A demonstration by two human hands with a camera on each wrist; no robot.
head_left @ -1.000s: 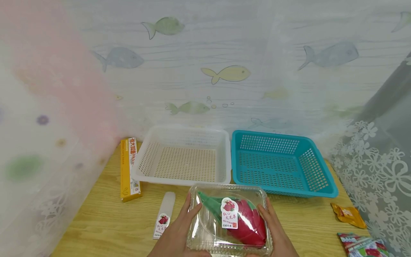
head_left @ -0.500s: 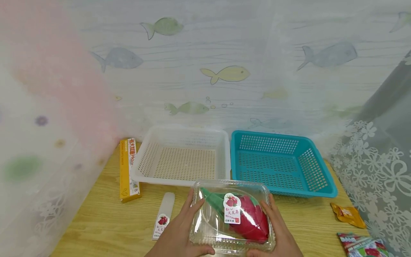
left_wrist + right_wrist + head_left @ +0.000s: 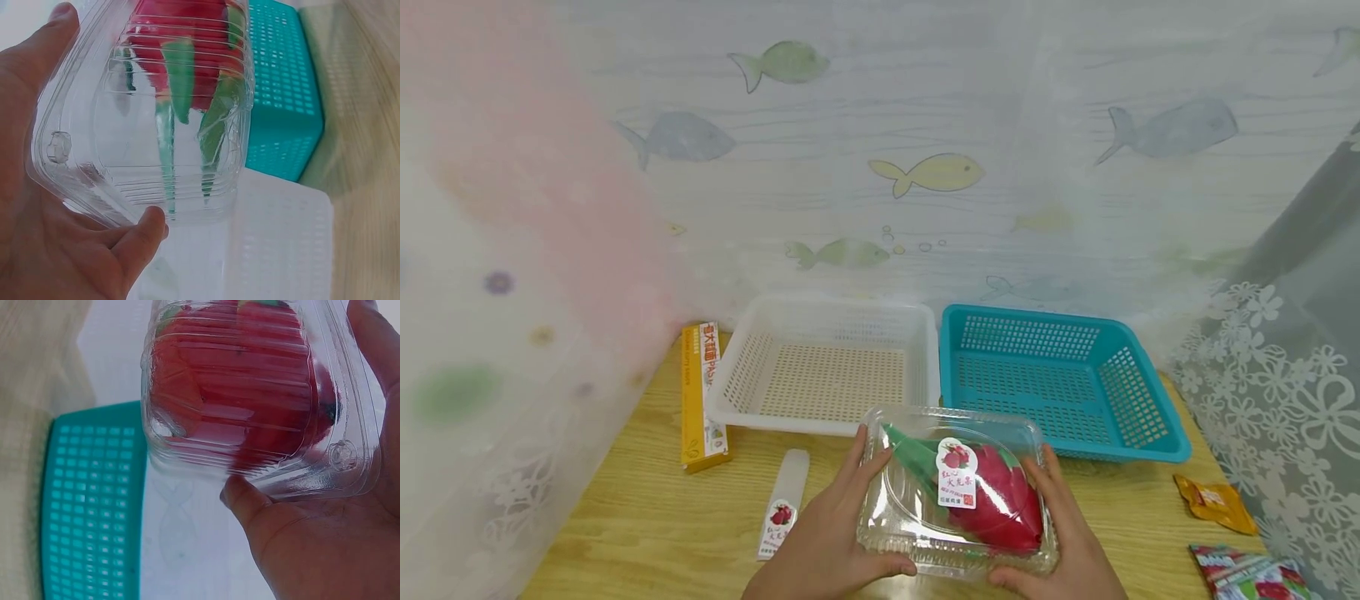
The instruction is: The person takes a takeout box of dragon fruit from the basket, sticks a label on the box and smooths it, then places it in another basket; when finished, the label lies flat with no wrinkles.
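Both hands grip a clear plastic clamshell box (image 3: 898,508) low in the middle of the head view. Inside lies a pink-red dragon fruit (image 3: 1003,508) with green leafy tips, under a white label (image 3: 957,487) bearing a fruit picture. My left hand (image 3: 838,529) clasps the box's left end, thumb along the near side and fingers at the far left edge. At the opposite end my right hand (image 3: 1067,533) holds it the same way. In both wrist views the ribbed side walls of the box show up close, raised in front of the baskets.
A white basket (image 3: 827,422) and a teal basket (image 3: 1067,450) stand behind the box. To the left are a yellow carton (image 3: 695,400) and a pale strip with a fruit label (image 3: 784,492). An orange packet (image 3: 1216,502) and a colourful packet (image 3: 1247,575) lie at right.
The hands have carried the box a little away from the body and to the right, towards the teal basket. The baskets and other items have stayed put.
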